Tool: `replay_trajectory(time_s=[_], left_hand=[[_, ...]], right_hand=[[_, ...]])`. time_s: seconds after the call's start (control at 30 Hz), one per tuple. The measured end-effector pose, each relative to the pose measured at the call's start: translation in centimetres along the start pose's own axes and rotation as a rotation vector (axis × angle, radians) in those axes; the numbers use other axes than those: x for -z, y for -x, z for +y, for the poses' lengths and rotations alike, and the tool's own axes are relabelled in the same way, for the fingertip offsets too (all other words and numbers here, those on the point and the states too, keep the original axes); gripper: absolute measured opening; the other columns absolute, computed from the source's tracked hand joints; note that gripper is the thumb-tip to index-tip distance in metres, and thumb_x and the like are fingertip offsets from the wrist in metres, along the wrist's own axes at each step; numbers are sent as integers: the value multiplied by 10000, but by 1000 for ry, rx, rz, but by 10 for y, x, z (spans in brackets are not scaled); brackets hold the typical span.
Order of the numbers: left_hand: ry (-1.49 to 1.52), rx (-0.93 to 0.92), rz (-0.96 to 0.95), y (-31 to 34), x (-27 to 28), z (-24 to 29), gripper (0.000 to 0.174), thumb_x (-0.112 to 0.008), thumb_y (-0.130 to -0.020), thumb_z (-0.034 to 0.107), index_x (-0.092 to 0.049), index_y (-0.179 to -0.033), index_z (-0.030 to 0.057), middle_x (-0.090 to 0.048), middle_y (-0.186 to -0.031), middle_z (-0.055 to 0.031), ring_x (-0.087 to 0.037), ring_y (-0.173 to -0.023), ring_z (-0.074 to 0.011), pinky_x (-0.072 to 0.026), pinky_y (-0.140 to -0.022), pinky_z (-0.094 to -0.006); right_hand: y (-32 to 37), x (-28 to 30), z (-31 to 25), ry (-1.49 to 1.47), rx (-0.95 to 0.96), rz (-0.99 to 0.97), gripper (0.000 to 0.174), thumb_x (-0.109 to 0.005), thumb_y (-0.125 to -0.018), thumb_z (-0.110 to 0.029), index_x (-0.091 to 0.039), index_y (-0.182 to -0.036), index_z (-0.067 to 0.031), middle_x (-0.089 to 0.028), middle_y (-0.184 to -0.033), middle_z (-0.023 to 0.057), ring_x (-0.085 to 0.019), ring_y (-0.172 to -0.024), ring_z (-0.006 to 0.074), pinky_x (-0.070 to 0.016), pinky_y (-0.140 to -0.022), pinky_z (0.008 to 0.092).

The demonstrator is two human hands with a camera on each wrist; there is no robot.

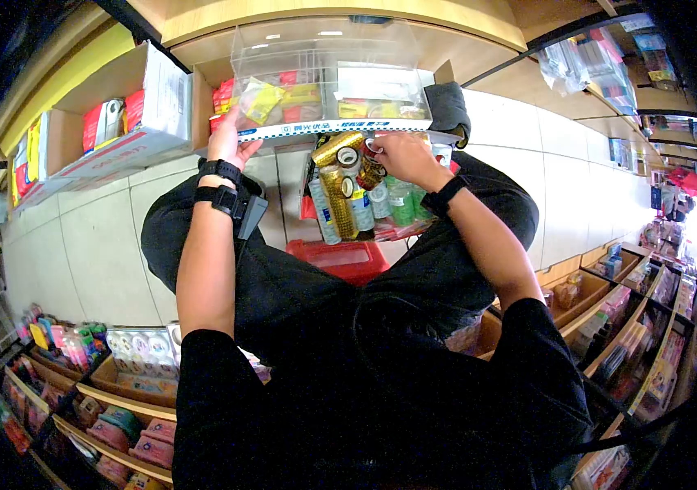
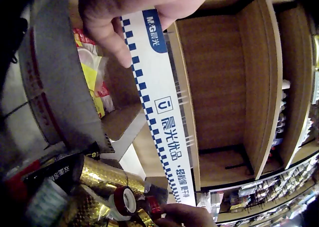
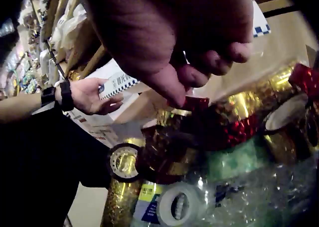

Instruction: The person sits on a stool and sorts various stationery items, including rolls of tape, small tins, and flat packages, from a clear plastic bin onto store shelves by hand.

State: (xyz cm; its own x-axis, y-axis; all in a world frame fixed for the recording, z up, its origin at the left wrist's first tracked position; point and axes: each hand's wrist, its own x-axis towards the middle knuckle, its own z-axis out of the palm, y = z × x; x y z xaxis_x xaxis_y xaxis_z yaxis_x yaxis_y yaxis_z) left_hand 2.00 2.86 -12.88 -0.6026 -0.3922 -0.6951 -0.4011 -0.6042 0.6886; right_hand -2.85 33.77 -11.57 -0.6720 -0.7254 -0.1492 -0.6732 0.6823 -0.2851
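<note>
Display tray (image 1: 332, 127): just beyond R fingers, extending L to the other hand; long axis approx. L–R, printed front edge facing near side.
L hand (image 1: 228, 140): fingers clamped on tray's L front end; nearer hand for that end.
R hand (image 1: 407, 159): nearer hand for rolls; fingers appear pinched on red tape roll (image 3: 198, 103), grip partly hidden.
Red tape roll: at R thumb tip; axis & facing n/c, can't tell.
Gold tape stack (image 1: 337, 200): L & near side of R fingers; long axis approx. fore-aft.
</note>
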Motion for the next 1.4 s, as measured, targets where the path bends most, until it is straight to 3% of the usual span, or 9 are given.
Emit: replay_trajectory(time_s=[0.23, 0.57, 0.83, 0.9, 1.1, 1.17, 1.23, 1.37, 1.4], left_hand=[[-15, 31, 20, 1, -2, 1, 415, -592, -805, 424, -530, -1041, 89, -576, -846, -76, -594, -672, -186, -545, -520, -290], [-21, 41, 9, -2, 1, 2, 407, -592, -806, 413, -506, -1055, 101, -579, -829, -72, -593, -649, -188, -550, -509, -292], [-17, 11, 11, 0, 0, 2, 437, -599, -798, 422, -515, -1021, 56, -579, -773, -72, -591, -581, -184, -542, -467, -272], [-25, 51, -9, -2, 2, 2, 472, -622, -774, 408, -519, -1068, 54, -542, -868, -69, -585, -687, -194, -540, -541, -311], [5, 33, -56, -8, 4, -3, 475, -609, -779, 434, -505, -1071, 74, -545, -853, -72, -581, -649, -191, -532, -530, -305], [10, 69, -46, -10, 5, -2, 484, -609, -778, 443, -498, -1078, 80, -546, -836, -73, -580, -634, -190, -532, -528, -302], [-6, 65, -20, -10, 5, -3, 484, -608, -775, 456, -511, -1071, 85, -547, -855, -72, -578, -661, -190, -531, -541, -298], [-18, 47, -28, -5, 3, -2, 464, -586, -794, 451, -535, -1050, 68, -560, -898, -69, -568, -612, -176, -522, -486, -272], [-23, 51, -13, -4, 2, -2, 473, -587, -793, 456, -535, -1048, 61, -563, -888, -74, -571, -602, -175, -522, -474, -269]], right_hand=[[-4, 14, -37, 103, 156, 96, 91, -541, -723, -126, -584, -784, -74, -597, -675, 154, -606, -690, 317, -483, -620, 430], [-25, 9, -63, 299, 82, -225, 108, -523, -766, -146, -600, -814, -88, -642, -724, 115, -646, -675, 254, -503, -550, 379], [-34, 3, -62, 343, 53, -312, 110, -555, -732, -132, -633, -797, -89, -648, -744, 123, -650, -685, 262, -515, -563, 385], [-34, -3, -57, 260, 76, -254, 83, -557, -704, -132, -600, -741, -71, -616, -683, 156, -627, -645, 309, -486, -531, 419], [-8, 50, -78, 145, 120, -212, 121, -582, -731, -191, -586, -803, -93, -600, -666, 139, -602, -634, 333, -476, -564, 442], [-2, 78, -71, 73, 265, -118, 157, -600, -741, -211, -599, -844, -92, -593, -662, 143, -604, -655, 324, -477, -586, 431], [-11, 119, -59, 72, 140, -165, 207, -616, -746, -237, -615, -886, -84, -605, -700, 154, -604, -680, 320, -481, -617, 412], [-79, 137, 24, 119, -97, 140, 227, -615, -750, -241, -632, -893, -65, -626, -786, 171, -610, -732, 317, -483, -650, 394], [-99, 135, 46, 178, -108, 103, 233, -592, -765, -263, -636, -882, -66, -629, -796, 172, -614, -745, 321, -489, -668, 406]])
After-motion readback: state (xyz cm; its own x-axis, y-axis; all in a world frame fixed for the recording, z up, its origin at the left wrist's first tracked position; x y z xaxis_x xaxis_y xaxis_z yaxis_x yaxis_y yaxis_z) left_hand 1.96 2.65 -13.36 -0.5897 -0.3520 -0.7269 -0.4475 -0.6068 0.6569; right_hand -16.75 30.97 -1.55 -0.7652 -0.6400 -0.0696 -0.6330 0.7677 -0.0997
